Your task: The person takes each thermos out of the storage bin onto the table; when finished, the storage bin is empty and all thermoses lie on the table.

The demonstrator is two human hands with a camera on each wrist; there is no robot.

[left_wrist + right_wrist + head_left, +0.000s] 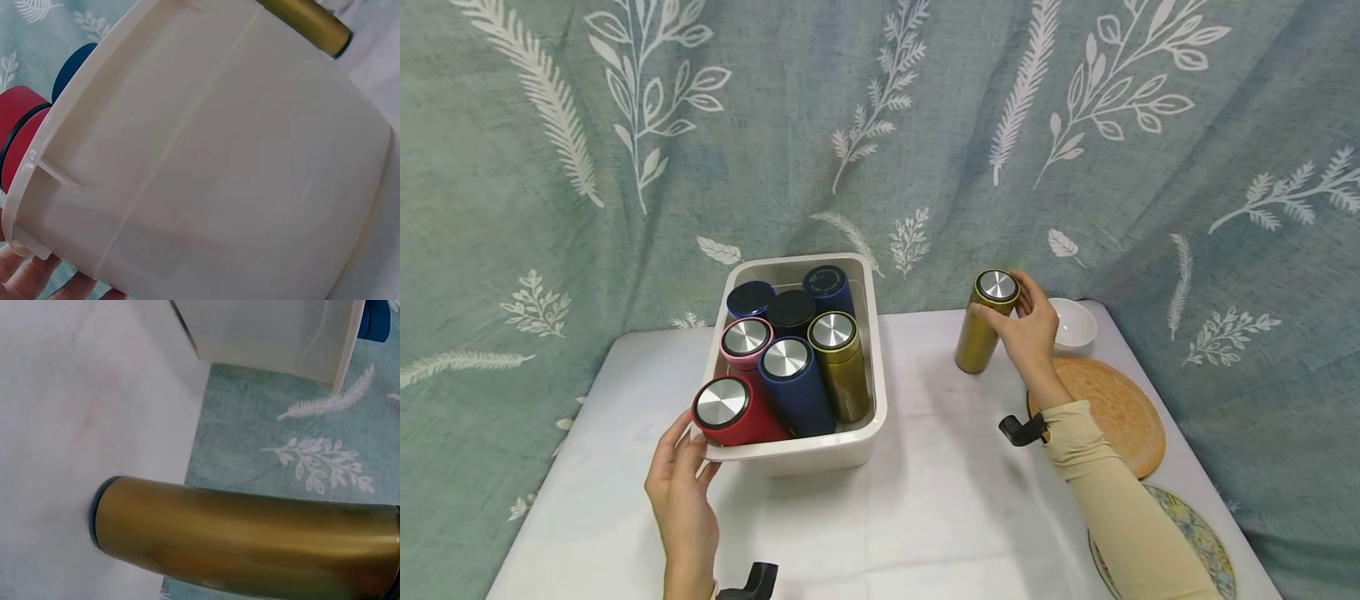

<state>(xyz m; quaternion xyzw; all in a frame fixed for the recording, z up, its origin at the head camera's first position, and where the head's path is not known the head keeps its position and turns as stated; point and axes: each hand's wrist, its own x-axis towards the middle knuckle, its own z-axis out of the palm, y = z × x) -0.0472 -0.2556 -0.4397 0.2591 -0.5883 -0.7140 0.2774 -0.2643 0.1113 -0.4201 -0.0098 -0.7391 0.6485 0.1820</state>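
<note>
My right hand (1032, 333) grips a gold thermos bottle (977, 337) near its top, thumb on one side and fingers on the other. The bottle is upright, its silver-and-black lid facing up, to the right of a white plastic bin (842, 450). In the right wrist view the gold bottle's side (250, 537) lies across the lower part. My left hand (685, 492) holds the bin's front left corner at the rim, beside a leaning red bottle (760, 421). Also in the bin are a blue bottle (801, 392), another gold bottle (844, 375), a pink-rimmed one and several dark-lidded ones.
Right of the gold bottle stands a white bowl (1075, 325). A round tan board (1112, 408) lies partly under my right forearm, with a patterned round mat (1195, 533) nearer me. Leaf-patterned green cloth (955, 167) hangs behind the white table (910, 517).
</note>
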